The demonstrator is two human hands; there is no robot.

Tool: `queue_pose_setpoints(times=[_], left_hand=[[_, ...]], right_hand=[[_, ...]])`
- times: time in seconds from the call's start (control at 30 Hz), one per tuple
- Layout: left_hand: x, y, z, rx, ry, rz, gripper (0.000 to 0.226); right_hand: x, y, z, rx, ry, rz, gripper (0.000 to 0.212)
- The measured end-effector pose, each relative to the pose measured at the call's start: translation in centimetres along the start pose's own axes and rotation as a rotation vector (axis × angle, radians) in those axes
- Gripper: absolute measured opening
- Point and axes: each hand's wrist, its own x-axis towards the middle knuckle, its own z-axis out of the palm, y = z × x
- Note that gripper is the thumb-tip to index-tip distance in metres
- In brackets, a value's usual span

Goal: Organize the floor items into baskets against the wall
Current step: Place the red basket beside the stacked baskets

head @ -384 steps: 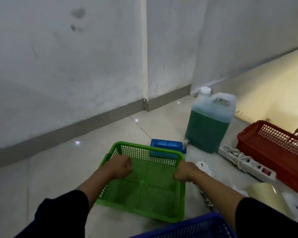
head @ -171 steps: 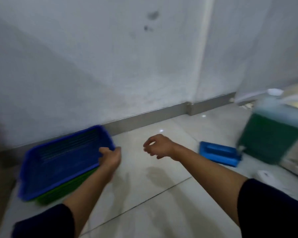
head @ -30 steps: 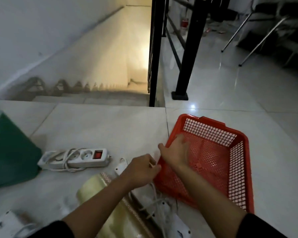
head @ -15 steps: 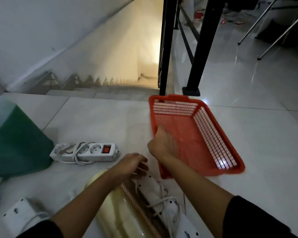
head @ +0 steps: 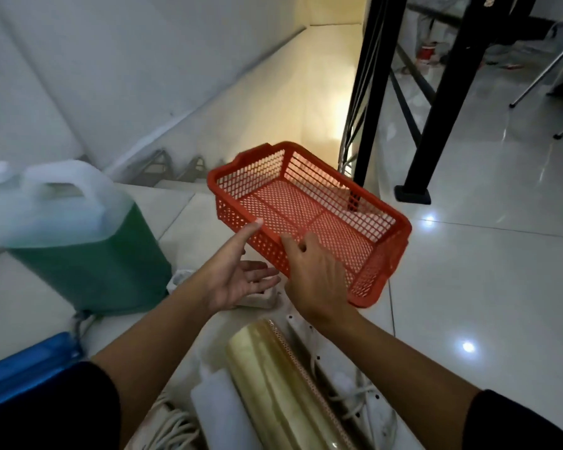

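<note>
The red mesh basket point(head: 309, 216) is off the floor, tilted, in the middle of the view above the top of the stairwell point(head: 306, 102). It is empty, and its near long rim faces the person. The right hand point(head: 316, 280) grips that near rim, fingers point(head: 298, 245) curled over the edge and into the basket. The left hand point(head: 238, 274) is palm-up and spread wide just below and left of the basket; its thumb tip touches the rim at the near left side, and the other fingers are loose beneath, closed on nothing.

Directly below the hands, on the tiled floor point(head: 468, 287), lie a white power strip point(head: 260, 297), partly hidden by the left hand, a roll of clear yellowish film point(head: 283, 391) with a perforated strip along it, and a second white power strip with a bundled cord point(head: 348, 394) just to the right of the roll. At the bottom edge is another coiled white cord point(head: 173, 430). To the left stands a plastic jerrycan of green liquid point(head: 75, 235), near the basket's left end but apart from it. A blue plastic object point(head: 26, 368) shows at the lower left edge.

Beyond the basket's far right corner stands a black metal railing post point(head: 436, 102) on its foot, close to that corner in the view. The floor to the right of the basket is open, glossy tile; chair legs point(head: 546, 69) stand well away at the upper right. A white wall point(head: 111, 60) runs along the left.
</note>
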Motion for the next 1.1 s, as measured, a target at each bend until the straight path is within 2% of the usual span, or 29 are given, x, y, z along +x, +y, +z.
queue_pose_setpoints(times=[0.1, 0.27, 0.4, 0.5, 0.57, 0.67, 0.83, 1.0, 1.1], left_hand=[[-2.1, 1.9, -0.7, -0.031, -0.003, 0.112, 0.043], [-5.6, 4.7, -2.9, -0.198, 0.054, 0.269, 0.012], [-9.2, 6.7, -5.8, -0.293, 0.039, 0.42, 0.015], [-12.2, 8.6, -9.4, -0.346, 0.09, 0.51, 0.027], [-14.8, 9.7, -12.6, -0.381, 0.163, 0.574, 0.018], [-19.6, 10.5, -17.8, -0.475, 0.278, 0.658, 0.011], [-26.5, 8.0, -26.9, -0.619, 0.441, 0.769, 0.013], [-30.4, 2.5, -35.8, -0.738, 0.612, 0.769, 0.021], [-30.7, -1.6, -40.9, -0.878, 0.669, 0.761, 0.016]], right_hand=[[0.3, -2.2, 0.0, -0.028, 0.174, -0.109, 0.039], [1.4, -6.3, -1.6, -0.05, 0.394, -0.27, 0.037], [2.0, -10.7, -3.5, -0.011, 0.445, -0.411, 0.025], [2.5, -14.5, -5.0, 0.027, 0.475, -0.481, 0.023], [2.9, -17.3, -5.6, 0.033, 0.482, -0.481, 0.025], [3.8, -21.3, -5.4, 0.021, 0.453, -0.492, 0.034], [3.6, -30.2, -2.7, -0.056, 0.304, -0.676, 0.05], [0.8, -39.3, 2.4, -0.066, 0.163, -0.92, 0.053], [-1.3, -43.7, 6.0, -0.097, 0.041, -1.032, 0.046]])
